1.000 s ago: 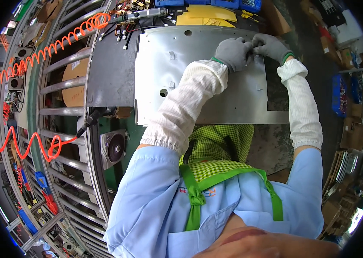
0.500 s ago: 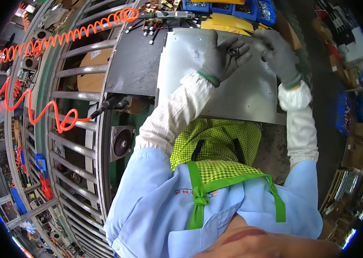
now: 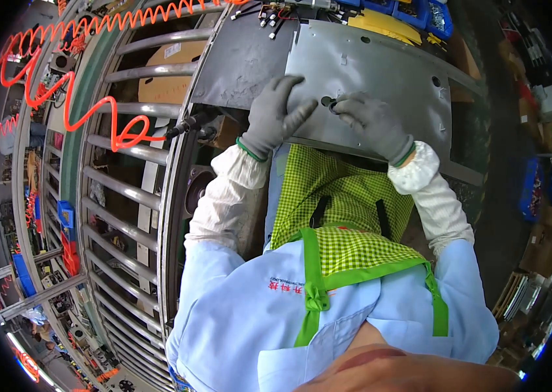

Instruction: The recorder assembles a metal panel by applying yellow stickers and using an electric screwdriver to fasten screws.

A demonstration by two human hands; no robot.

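Note:
A grey sheet-metal panel (image 3: 387, 78) with small raised tabs and dark round openings lies in front of me. My right hand (image 3: 375, 124), in a grey glove, pinches a small black ring (image 3: 333, 108), probably a rubber grommet, between thumb and fingers. That ring is right beside a dark round hole (image 3: 325, 101) near the panel's near edge; whether it touches the hole's rim I cannot tell. Also gloved in grey, my left hand (image 3: 273, 114) rests at the panel's left edge, thumb apart from its fingers. Its palm is turned from view.
A black mat (image 3: 243, 65) lies left of the panel, with connector cables (image 3: 275, 23) at its far end. Yellow sheets (image 3: 386, 26) and blue parts bins (image 3: 439, 19) stand behind. Leftward are a roller conveyor (image 3: 122, 189) and a coiled orange air hose (image 3: 116, 121).
Both hands came down toward the panel's near edge. The black ring, earlier on my open left palm, appears now between my right fingers. My left palm turned over; the view shifted.

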